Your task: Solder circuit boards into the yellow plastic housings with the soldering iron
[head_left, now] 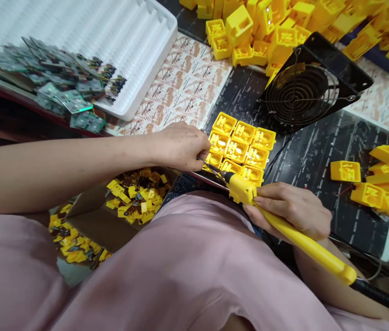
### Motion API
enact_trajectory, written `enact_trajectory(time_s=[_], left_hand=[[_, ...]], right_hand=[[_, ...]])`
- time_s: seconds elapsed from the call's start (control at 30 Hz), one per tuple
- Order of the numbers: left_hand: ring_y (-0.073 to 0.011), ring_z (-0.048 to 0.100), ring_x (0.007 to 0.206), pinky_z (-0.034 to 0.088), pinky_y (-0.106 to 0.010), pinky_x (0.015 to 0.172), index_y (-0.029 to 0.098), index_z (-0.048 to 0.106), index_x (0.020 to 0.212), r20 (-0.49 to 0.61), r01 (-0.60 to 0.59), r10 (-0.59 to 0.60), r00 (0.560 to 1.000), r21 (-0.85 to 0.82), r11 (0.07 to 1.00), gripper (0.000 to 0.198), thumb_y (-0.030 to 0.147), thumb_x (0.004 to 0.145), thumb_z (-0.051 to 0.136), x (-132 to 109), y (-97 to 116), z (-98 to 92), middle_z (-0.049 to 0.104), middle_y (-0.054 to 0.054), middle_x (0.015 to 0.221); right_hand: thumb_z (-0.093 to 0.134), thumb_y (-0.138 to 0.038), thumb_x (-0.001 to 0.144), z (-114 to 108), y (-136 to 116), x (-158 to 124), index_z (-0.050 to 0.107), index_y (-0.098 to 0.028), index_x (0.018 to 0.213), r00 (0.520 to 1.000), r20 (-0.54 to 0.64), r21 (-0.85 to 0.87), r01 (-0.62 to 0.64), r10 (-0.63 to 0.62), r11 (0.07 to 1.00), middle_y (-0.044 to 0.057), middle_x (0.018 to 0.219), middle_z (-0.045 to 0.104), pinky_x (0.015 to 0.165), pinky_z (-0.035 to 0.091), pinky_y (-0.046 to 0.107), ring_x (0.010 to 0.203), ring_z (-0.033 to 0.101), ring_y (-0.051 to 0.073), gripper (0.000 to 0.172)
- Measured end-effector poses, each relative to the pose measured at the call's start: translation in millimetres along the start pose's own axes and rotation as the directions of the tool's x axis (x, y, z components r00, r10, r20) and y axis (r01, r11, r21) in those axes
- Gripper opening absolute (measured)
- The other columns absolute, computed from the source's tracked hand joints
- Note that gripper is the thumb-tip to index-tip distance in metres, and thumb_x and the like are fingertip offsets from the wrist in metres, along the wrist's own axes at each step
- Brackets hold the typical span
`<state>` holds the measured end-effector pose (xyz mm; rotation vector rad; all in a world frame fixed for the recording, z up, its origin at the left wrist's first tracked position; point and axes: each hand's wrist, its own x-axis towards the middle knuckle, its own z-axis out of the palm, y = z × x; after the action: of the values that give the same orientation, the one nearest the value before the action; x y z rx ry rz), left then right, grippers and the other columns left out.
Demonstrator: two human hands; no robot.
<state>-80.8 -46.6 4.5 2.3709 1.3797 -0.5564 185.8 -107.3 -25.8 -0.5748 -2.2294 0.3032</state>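
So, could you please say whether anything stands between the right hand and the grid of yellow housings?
Only the yellow-handled tool in the right hand, pointing to the near-left corner of the grid, close to the left hand. The black fan stands off that path.

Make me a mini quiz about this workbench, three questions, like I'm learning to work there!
1. Pick one: what is heaped at one side of the white ridged tray? A) spoons B) circuit boards C) gloves
2. True or false: the black cooling fan stands inside that tray.
3. Fill in: the yellow-handled soldering iron is in the person's ____ hand.

Key:
1. B.
2. False; the fan stands on the black table covering.
3. Right; the right hand grips its handle.
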Motion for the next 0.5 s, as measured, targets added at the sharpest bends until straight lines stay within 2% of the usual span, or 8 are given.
enact_trajectory(time_s=[0.1, 0.27, 0.43, 0.5], left_hand=[[-0.024, 0.073, 0.091, 0.044, -0.03, 0.077, 0.024, 0.081, 0.094, 0.009, 0.014, -0.014, 1.0, 0.012, 1.0, 0.019, 0.031, 0.089, 0.064, 1, 2, -1.1, 0.078, -0.003, 0.097], [-0.0249, 0.072, 0.093, 0.045, -0.031, 0.081, 0.023, 0.081, 0.093, 0.023, 0.027, -0.027, 0.999, 0.0, 1.0, 0.019, 0.031, 0.088, 0.064, 1, 4, -2.2, 0.077, -0.004, 0.094], [-0.0223, 0.07, 0.089, 0.044, -0.03, 0.078, 0.023, 0.079, 0.088, 0.005, 0.025, -0.025, 1.0, -0.017, 1.0, 0.016, 0.031, 0.086, 0.066, 3, 4, -1.9, 0.076, -0.002, 0.093], [-0.0216, 0.07, 0.088, 0.043, -0.029, 0.077, 0.023, 0.079, 0.089, 0.013, 0.018, -0.018, 1.0, 0.01, 1.0, 0.017, 0.032, 0.087, 0.064, 2, 4, -3.1, 0.077, -0.002, 0.094]], right_hand=[[0.083, -0.01, 0.086, -2, -2, 1, 0.066, -0.022, 0.097, 0.999, 0.023, 0.012, -0.025, 0.024, 1.0, 0.0, 0.078, 0.076, 0.058, 0.061, 0.02, 0.064, 0.073, 0.012, 0.023], [0.082, -0.013, 0.089, -6, -5, 4, 0.066, -0.02, 0.096, 0.998, 0.051, 0.023, 0.036, -0.037, 0.999, 0.002, 0.08, 0.076, 0.06, 0.062, 0.024, 0.064, 0.072, 0.013, 0.019], [0.077, -0.022, 0.095, -18, -5, -1, 0.07, -0.025, 0.09, 0.989, 0.067, -0.021, -0.131, 0.132, 0.991, 0.001, 0.078, 0.075, 0.06, 0.063, 0.025, 0.066, 0.074, 0.015, 0.009], [0.077, -0.023, 0.095, -20, -5, -1, 0.069, -0.024, 0.088, 0.991, 0.04, -0.024, -0.123, 0.124, 0.992, 0.001, 0.075, 0.074, 0.058, 0.062, 0.024, 0.063, 0.073, 0.015, 0.01]])
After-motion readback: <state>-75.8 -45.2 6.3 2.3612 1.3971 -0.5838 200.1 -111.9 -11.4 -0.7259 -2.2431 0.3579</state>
